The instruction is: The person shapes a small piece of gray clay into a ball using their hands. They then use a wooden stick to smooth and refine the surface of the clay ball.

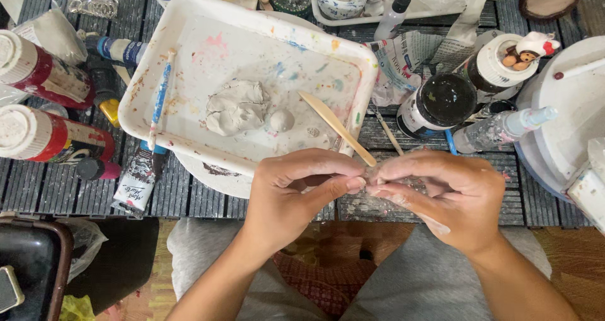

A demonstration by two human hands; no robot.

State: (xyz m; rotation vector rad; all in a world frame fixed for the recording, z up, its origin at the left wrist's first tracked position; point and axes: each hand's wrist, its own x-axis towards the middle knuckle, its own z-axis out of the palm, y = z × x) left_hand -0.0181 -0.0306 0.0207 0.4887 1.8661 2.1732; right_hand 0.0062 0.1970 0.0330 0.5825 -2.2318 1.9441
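Note:
My left hand (296, 192) and my right hand (441, 195) meet fingertip to fingertip just below the white tray (189, 28). Between them they pinch a small piece of grey clay (368, 177), mostly hidden by the fingers. In the tray lie a flattened lump of grey clay (236, 107), a small clay ball (282, 120) and a wooden modelling stick (337, 127) whose tip reaches over the rim toward my fingers. A blue-handled tool (161, 97) rests along the tray's left side.
Two red bottles with white caps (38, 75) lie at left beside a paint tube (138, 179). A black paint jar (438, 103), a white-lidded jar with a small figurine (510, 59) and a grey bottle (504, 129) stand at right. A dark case (28, 264) sits lower left.

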